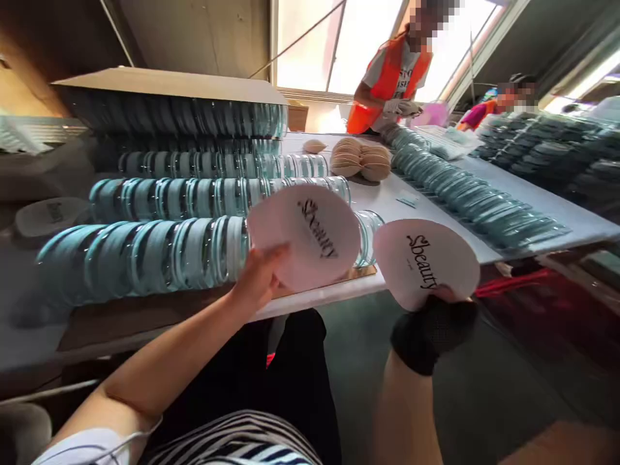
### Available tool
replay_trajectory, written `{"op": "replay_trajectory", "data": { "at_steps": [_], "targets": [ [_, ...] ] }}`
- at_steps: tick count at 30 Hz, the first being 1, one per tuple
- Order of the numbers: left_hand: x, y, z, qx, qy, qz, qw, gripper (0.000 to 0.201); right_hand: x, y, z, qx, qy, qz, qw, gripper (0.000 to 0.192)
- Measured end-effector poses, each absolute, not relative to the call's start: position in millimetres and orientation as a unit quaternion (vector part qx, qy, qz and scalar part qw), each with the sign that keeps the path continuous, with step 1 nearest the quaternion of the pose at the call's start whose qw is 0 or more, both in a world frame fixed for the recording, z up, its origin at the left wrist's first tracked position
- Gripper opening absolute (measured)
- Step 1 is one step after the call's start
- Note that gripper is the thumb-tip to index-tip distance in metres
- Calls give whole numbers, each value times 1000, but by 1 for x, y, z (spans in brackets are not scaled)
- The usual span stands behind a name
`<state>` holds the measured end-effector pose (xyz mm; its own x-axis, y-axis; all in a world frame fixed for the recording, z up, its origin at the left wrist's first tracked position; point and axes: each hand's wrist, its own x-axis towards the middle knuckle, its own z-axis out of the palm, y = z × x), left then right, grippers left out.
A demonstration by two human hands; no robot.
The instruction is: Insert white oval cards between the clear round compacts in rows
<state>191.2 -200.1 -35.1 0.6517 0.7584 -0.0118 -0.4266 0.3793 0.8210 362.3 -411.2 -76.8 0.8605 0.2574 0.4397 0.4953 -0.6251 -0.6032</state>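
1. Head view: the left hand (256, 278) pinches the lower edge of a pink printed disc (304, 236), fingers closed on it, held just in front of the near row of clear cases (145, 255) at the edge of the white table (387, 200).
2. The right hand (433, 332), in a dark mesh glove, grips a second pink disc (426, 261) from below, off the table edge.
3. Both discs are round, so neither has a long axis; the printed faces tilt up toward the camera, the lettering running diagonally.
4. Risk, as I judge it: the thin edge grip could let a disc slip to the floor, or the left disc could nudge the standing cases and topple the row.
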Motion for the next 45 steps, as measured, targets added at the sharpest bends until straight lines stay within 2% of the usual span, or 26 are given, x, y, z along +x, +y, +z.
{"op": "replay_trajectory", "data": {
  "at_steps": [2, 5, 10, 13, 17, 19, 22, 25, 31, 33, 36, 38, 41, 43, 45],
  "targets": [
    [245, -198, -9, 398, 135, 374, 827, 46, 378, -430, -62, -880, -60, -303, 360, 45],
    [327, -201, 13, 361, 71, 342, 865, 32, 382, -442, -48, -876, -64, -364, 308, 42],
    [400, -206, 4, 338, 69, 280, 896, 17, 386, -442, -45, -904, -199, -327, 190, 46],
    [404, -201, -8, 345, 96, 247, 900, 13, 400, -423, -46, -921, -242, -276, 132, 45],
    [400, -196, -11, 351, 110, 235, 900, 18, 422, -386, -43, -938, -283, -176, 95, 37],
    [400, -195, -11, 344, 121, 240, 900, 22, 428, -379, -40, -942, -294, -135, 87, 35],
    [403, -195, -10, 340, 134, 237, 900, 21, 430, -384, -39, -943, -288, -95, 135, 28],
    [405, -194, -11, 339, 148, 234, 899, 17, 429, -382, -45, -936, -290, -113, 165, 21],
    [404, -192, -11, 338, 156, 237, 897, 23, 426, -352, -61, -936, -318, -121, 91, 28],
    [403, -192, -10, 338, 151, 239, 898, 23, 428, -353, -63, -934, -323, -71, 138, 29],
    [402, -194, -11, 339, 143, 246, 897, 24, 436, -365, -68, -879, -329, 104, 329, 28],
    [403, -196, -12, 340, 142, 255, 894, 23, 439, -372, -73, -795, -325, 230, 458, 43],
    [404, -198, -13, 345, 134, 267, 890, 19, 440, -376, -75, -683, -291, 348, 573, 61],
    [404, -200, -12, 345, 127, 275, 888, 18, 444, -375, -67, -699, -252, 291, 602, 59],
    [401, -203, -9, 348, 116, 287, 885, 21, 450, -373, -48, -736, -217, 112, 631, 58]
  ]
}}
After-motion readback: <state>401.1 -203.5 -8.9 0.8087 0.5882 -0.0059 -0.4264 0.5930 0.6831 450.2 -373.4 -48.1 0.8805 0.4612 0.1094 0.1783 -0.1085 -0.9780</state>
